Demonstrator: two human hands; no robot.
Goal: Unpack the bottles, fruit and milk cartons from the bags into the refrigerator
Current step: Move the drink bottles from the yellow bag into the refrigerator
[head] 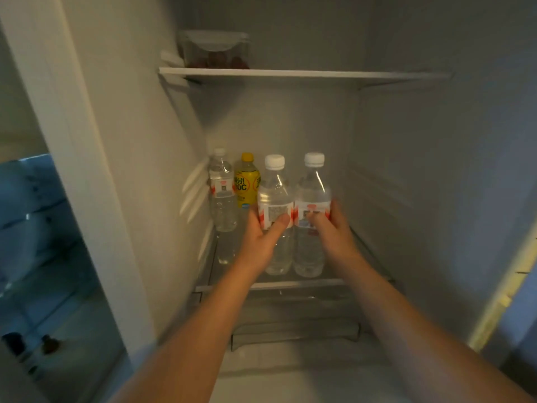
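The left water bottle [274, 199] and right water bottle [312, 193] are standing upright, white caps pointing up, side by side on the refrigerator's glass shelf [290, 284]. Both are clear with red-and-white labels. The left hand [258, 239] is curling round the first at its label, thumb lying across the front. The right hand [334, 231] is gripping the other likewise.

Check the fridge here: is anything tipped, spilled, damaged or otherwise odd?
Nothing stands out. Four capped bottles stand upright on the lower shelf: back water bottle, yellow bottle, left-held water bottle gripped by the left hand, right-held water bottle by the right hand. No spill shows.
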